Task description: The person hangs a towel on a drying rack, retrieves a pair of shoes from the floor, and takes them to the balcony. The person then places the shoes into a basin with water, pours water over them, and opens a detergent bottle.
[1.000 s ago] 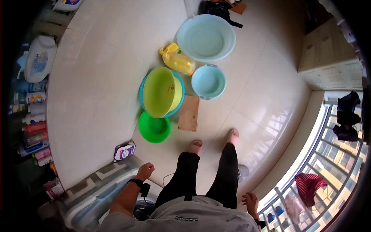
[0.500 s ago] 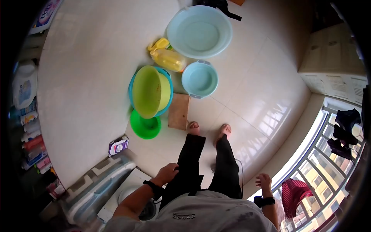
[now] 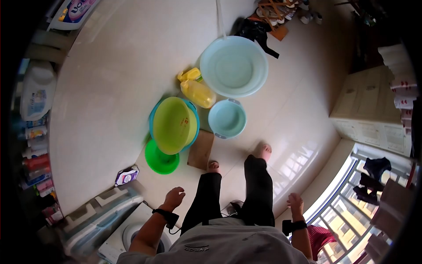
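Note:
My left hand (image 3: 174,197) hangs at the lower left beside my leg, loosely curled with fingers partly apart and nothing in it. Near the barred window, my right hand (image 3: 295,203) is also empty, its fingers loosely bent. Both wrists wear black bands. Ahead on the floor lie a large pale blue basin (image 3: 234,68), a smaller light blue basin (image 3: 227,118), and a yellow-green basin (image 3: 172,126) tilted inside a teal one (image 3: 196,140). A bright green basin (image 3: 161,159) sits beside them. Yellow bottles (image 3: 198,93) lie between the basins. Neither hand touches any of these.
A wooden board (image 3: 200,150) lies just before my left foot. Left are a purple-and-white package (image 3: 127,176), a white machine (image 3: 124,233) and shelved bottles (image 3: 36,163). A black bag (image 3: 252,30) and shoes stand ahead; a cabinet (image 3: 367,105) and a barred window are right.
The basins sit lower in view than half a second before, and more floor and shoes show at the top. My legs have changed stride. My left hand has moved away from my thigh.

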